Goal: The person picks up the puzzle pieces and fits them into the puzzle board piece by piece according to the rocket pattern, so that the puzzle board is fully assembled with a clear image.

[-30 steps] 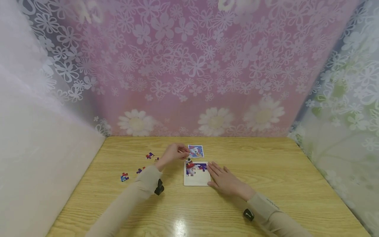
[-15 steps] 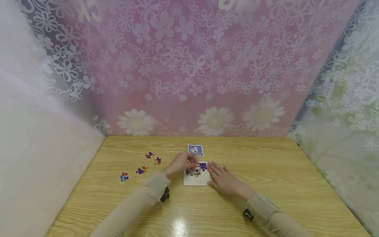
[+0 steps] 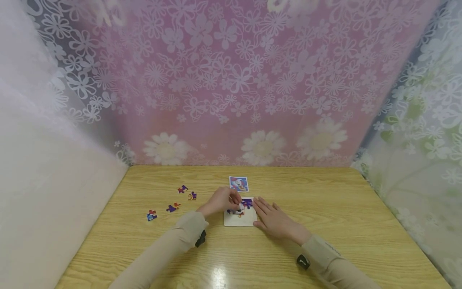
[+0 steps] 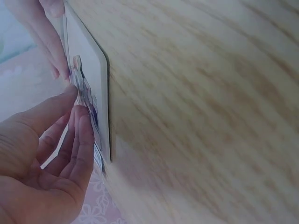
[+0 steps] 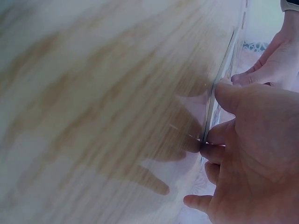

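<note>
A white puzzle board lies on the table, with purple joined pieces along its far side. My left hand is over the board's left part and pinches a white puzzle piece between thumb and fingers. In the left wrist view, that hand's thumb and fingertips come down at the pieces, which stand slightly raised off the board. The left fingers hide part of the picture. My right hand rests with straight fingers along the board's right edge, thumb at its near right side.
Several loose puzzle pieces lie to the left, among them a red and blue one, a purple and orange one and a small one. A picture card lies behind the board. Patterned curtains enclose the wooden table.
My left hand has come right and nearer from beside the picture card, bringing the white puzzle piece down onto the board among the others. The right hand has stayed in place.
</note>
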A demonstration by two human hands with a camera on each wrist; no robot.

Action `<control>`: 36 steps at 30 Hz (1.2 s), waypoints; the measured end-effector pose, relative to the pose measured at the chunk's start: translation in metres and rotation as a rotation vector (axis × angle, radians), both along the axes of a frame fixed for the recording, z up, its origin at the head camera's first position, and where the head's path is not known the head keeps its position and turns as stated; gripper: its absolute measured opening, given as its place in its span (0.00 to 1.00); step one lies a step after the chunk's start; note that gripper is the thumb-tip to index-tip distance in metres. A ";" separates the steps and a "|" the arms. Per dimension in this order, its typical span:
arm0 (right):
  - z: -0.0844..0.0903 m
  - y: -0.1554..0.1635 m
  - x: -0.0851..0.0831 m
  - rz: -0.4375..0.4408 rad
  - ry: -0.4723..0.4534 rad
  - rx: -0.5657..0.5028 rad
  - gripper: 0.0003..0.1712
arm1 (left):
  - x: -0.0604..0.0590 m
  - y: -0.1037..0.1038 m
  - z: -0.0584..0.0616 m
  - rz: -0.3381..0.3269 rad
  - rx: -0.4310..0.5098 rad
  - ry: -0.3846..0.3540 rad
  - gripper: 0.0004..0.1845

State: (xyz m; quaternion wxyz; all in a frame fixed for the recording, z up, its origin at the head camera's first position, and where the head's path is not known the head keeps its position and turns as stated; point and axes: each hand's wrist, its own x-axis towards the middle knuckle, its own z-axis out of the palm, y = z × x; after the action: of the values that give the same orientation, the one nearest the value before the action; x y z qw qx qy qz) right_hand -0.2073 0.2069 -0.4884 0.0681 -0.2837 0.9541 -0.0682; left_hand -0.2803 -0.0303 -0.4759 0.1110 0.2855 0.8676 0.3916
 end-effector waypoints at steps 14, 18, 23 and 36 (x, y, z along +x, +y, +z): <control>0.001 -0.001 0.000 0.012 0.004 -0.011 0.39 | 0.007 0.003 0.003 0.008 -0.086 0.056 0.07; 0.001 0.000 0.001 0.016 0.002 -0.016 0.39 | 0.007 0.004 0.004 0.006 -0.123 0.084 0.08; 0.002 -0.001 0.001 0.003 -0.017 0.006 0.39 | 0.004 0.004 0.000 0.004 -0.148 0.109 0.06; 0.000 -0.001 0.000 0.007 0.005 -0.012 0.39 | -0.009 -0.003 -0.016 0.051 -0.069 0.080 0.06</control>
State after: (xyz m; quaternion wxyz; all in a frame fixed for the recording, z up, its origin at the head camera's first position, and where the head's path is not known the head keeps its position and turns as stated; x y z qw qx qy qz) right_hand -0.2077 0.2059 -0.4882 0.0641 -0.2874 0.9529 -0.0732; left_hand -0.2894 -0.0333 -0.4922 0.0757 0.2746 0.8915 0.3524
